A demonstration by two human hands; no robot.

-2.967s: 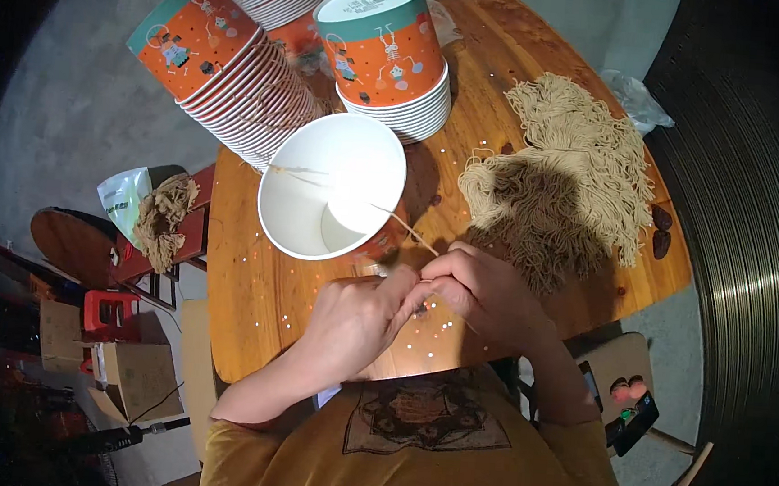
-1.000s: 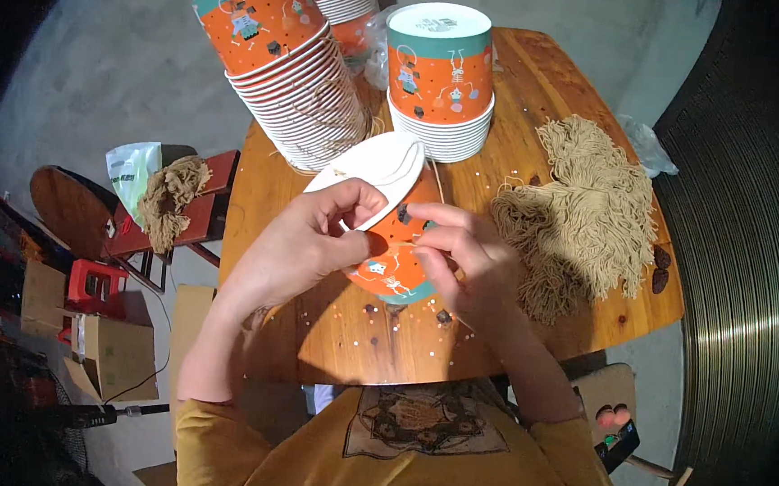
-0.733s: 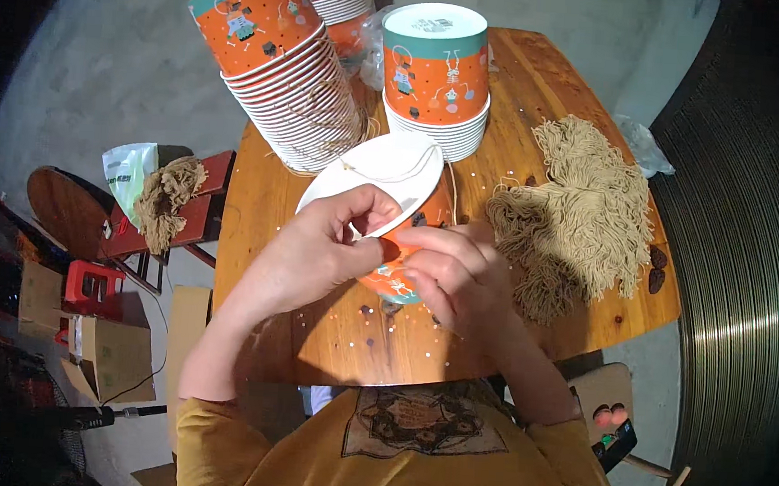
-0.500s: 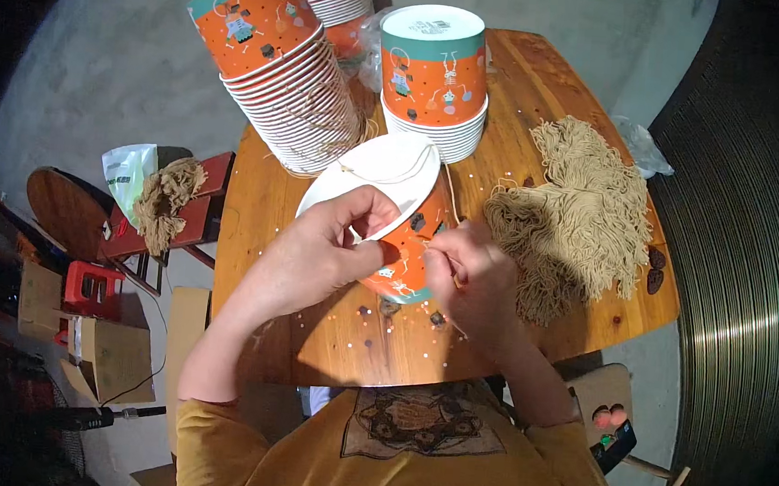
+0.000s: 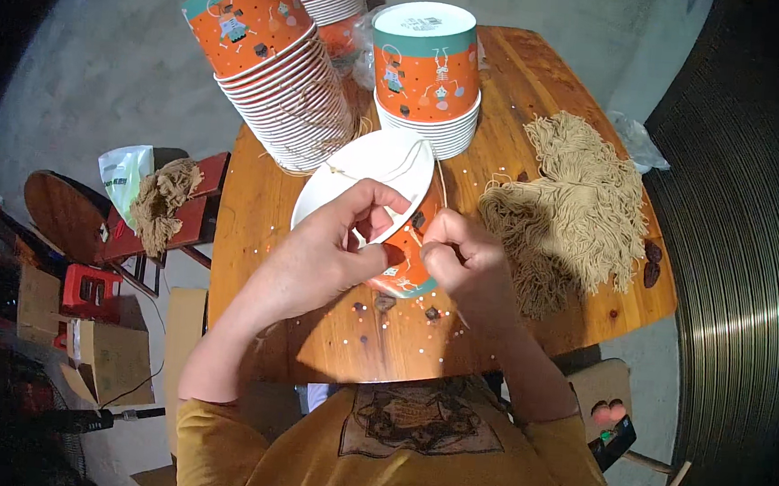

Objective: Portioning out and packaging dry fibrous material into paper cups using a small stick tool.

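**Cord pinched at the side of a tilted tub**

Close in, the left hand point(image 5: 317, 251) is partly closed, gripping the tub's rim between curled fingers and thumb. The right hand point(image 5: 465, 257) is nearly a fist, thumb against forefinger, and seems to pinch a thin cord point(image 5: 442, 179) just beside the tub's orange wall; its fingertips partly hide it. The tub point(image 5: 359, 164) tilts over the bench point(image 5: 336, 361) between the hands, its white mouth turned leftward, and the cord crosses its rim.

The step in hand looks like drawing or fastening cord at the tub wall. The next move probably calls for a steady left grip and a gentle pull.

Farther off, a heap of tan cord point(image 5: 591, 203) lies to the right; beyond the tub stand an upside-down stack point(image 5: 426, 78) and a leaning stack point(image 5: 279, 82).
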